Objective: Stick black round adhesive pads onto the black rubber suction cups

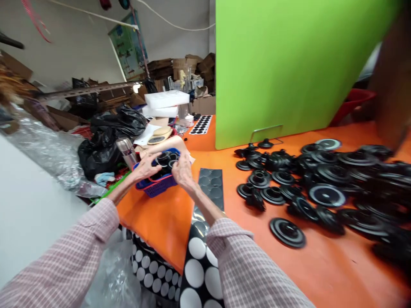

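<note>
Both my hands reach out over a blue plastic basket [154, 187] at the left edge of the orange table [289, 265]. My left hand [146, 167] and my right hand [182, 171] are closed together on a black round part [164, 160] held above the basket. More black parts lie inside the basket. A strip of sticker sheet with grey and white round dots [210, 184] runs along the table under my right forearm and hangs over the near edge.
Several black disc-shaped parts [324, 194] lie spread over the right half of the table. A green upright board [289, 64] stands behind them. Black bags [105, 141], a steel flask [126, 149], white foam boxes [166, 99] and cardboard boxes crowd the left and back.
</note>
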### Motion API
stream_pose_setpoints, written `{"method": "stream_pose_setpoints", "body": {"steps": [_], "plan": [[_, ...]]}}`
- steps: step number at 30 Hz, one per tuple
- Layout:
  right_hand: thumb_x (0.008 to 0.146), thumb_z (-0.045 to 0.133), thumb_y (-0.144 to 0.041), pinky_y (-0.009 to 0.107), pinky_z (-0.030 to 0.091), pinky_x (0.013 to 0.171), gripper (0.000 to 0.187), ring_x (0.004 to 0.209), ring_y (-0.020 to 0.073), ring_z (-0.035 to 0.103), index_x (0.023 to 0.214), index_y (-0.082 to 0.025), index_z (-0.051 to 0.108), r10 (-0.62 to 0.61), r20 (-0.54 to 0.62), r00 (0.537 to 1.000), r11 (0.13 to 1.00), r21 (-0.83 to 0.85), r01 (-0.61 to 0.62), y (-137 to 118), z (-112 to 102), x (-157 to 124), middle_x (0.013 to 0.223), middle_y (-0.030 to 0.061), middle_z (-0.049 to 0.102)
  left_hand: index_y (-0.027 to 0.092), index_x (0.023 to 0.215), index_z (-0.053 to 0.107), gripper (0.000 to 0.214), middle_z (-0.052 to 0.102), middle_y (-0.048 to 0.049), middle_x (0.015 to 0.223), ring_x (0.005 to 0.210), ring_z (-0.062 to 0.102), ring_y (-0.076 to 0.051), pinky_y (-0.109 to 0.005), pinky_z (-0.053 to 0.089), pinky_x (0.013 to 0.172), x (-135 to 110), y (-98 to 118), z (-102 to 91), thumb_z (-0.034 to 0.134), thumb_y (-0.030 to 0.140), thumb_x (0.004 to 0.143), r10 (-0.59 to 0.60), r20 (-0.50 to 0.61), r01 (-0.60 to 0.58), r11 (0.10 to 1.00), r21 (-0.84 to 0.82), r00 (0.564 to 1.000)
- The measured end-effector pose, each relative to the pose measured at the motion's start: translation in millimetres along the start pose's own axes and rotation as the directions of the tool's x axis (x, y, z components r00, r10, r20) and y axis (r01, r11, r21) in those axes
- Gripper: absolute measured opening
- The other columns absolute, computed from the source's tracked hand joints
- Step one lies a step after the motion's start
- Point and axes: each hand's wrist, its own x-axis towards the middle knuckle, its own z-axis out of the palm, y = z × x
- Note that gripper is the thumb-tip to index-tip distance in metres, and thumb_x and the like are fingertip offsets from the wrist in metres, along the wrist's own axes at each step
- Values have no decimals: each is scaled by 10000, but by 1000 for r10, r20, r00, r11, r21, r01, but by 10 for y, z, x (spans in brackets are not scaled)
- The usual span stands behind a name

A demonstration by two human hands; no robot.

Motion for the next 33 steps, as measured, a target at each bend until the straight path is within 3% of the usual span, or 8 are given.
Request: {"method": "stream_pose_setpoints", "body": {"steps": [3, 8, 11, 15, 21, 24, 27, 33], "plan": [[847, 437, -66, 353, 433, 970, 411, 1115, 238, 533, 1254, -80, 497, -64, 57, 996, 985, -154, 72, 17, -56, -185, 1213, 179, 569, 129, 1290, 567, 606, 628, -117, 1196, 1112, 566, -262, -372, 429, 1007, -53, 8, 44, 565, 199, 688, -1, 47, 0, 1000, 10, 999], [924, 404, -167, 302, 452, 934, 295, 1079, 204, 528, 1180, -146, 549, -77, 141, 987, 911, -392, 127, 111, -465, -584, 1203, 115, 566, 129, 1243, 587, 462, 561, -141, 1254, 1179, 481, -284, -468, 350, 1060, -181, 428, 200, 454, 256, 820, 7, -182, 3, 999, 53, 983], [887, 384, -92, 435, 445, 940, 292, 1091, 284, 525, 1076, -121, 606, 15, 116, 993, 841, -538, 50, 322, -942, -960, 1166, 173, 591, 135, 1136, 642, 398, 659, -101, 1064, 940, 609, -201, -341, 472, 923, -245, 880, 414, 448, 284, 822, 90, 20, -83, 971, -225, 996], [828, 346, -7, 621, 338, 1027, 468, 1270, 368, 434, 1260, -52, 520, 93, 14, 996, 735, -676, -59, 756, -1622, -1560, 1366, 275, 475, 154, 1027, 696, 346, 715, -72, 946, 857, 653, -200, -317, 504, 849, -151, 1430, 934, 484, 256, 772, 182, 293, -29, 888, -458, 939], [854, 284, -15, 553, 404, 1063, 524, 1314, 255, 457, 1341, -127, 441, -204, 201, 958, 680, -675, 286, 965, -2029, -2271, 1316, 190, 549, 145, 1193, 617, 418, 669, -120, 1109, 1008, 619, -227, -347, 473, 913, 23, 1944, 1758, 512, 320, 829, 203, 306, 4, 828, -560, 930], [907, 330, -88, 420, 511, 977, 364, 1191, 211, 556, 1185, -182, 544, -216, 135, 967, 759, -599, 254, 843, -2093, -2323, 1199, 126, 601, 173, 1112, 631, 332, 667, -88, 1011, 991, 595, -229, -397, 447, 946, -18, 2026, 1925, 532, 300, 822, 173, 297, 30, 820, -572, 939], [904, 355, -112, 378, 521, 906, 329, 1100, 227, 571, 1158, -149, 561, -100, -94, 991, 783, -621, 20, 870, -2267, -2138, 1185, 159, 573, 188, 1040, 643, 264, 661, -67, 957, 909, 595, -200, -372, 464, 907, -92, 2012, 1938, 519, 293, 832, 188, 314, 42, 797, -603, 931], [905, 428, -180, 503, 380, 929, 287, 1117, 323, 486, 1119, -121, 610, 77, -148, 986, 472, -866, -167, 1301, -2581, -1725, 1170, 174, 619, 178, 1037, 655, 316, 670, -53, 908, 821, 602, -166, -285, 493, 765, -188, 1941, 1839, 494, 373, 849, 195, 376, 109, 750, -653, 906]]}}
